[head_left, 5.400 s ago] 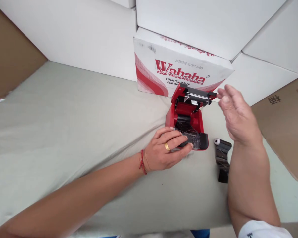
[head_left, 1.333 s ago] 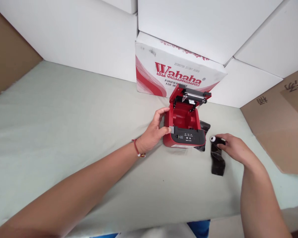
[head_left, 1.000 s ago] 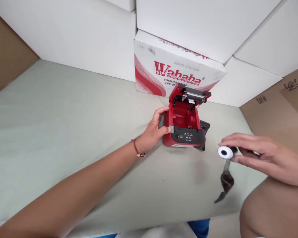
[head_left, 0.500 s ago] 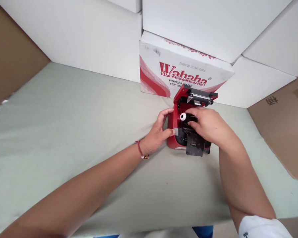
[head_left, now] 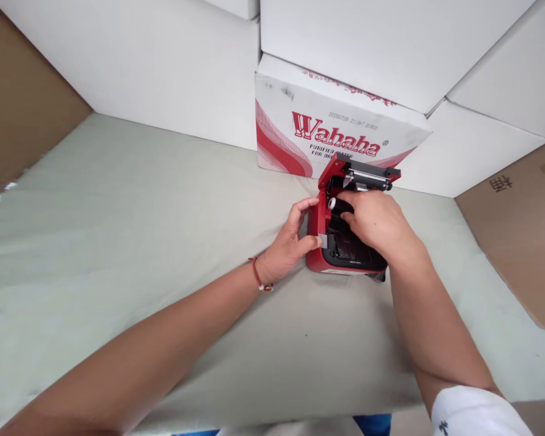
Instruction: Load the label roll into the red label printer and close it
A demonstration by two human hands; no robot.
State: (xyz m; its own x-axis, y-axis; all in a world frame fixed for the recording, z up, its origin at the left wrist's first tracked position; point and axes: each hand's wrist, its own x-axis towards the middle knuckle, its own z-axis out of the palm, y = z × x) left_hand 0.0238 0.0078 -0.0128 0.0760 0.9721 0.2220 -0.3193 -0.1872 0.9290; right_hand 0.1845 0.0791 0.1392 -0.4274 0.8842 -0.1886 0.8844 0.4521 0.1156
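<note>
A red and black label printer (head_left: 315,257) sits on the cloth with its lid (head_left: 367,169) raised. My left hand (head_left: 287,243) grips the printer's left side, fingers at the rear edge and thumb on a grey tab (head_left: 322,241) at the rim. Inside the bay, my right hand (head_left: 376,221) pinches a black ribbon roll (head_left: 342,206) with a white core end (head_left: 331,203). Dark film (head_left: 349,245) from the roll lies across the bay floor. The roll's right end is hidden behind my right hand.
A white and red Wahaha carton (head_left: 281,133) stands right behind the printer. White boxes (head_left: 172,66) form a wall at the back. Brown cardboard stands at the left (head_left: 22,91) and right (head_left: 522,242). Pale green cloth (head_left: 140,200) covers the table.
My right hand has moved the ribbon roll back and down into the bay. The film that hung over the printer's front edge now lies inside. My left hand has stayed put.
</note>
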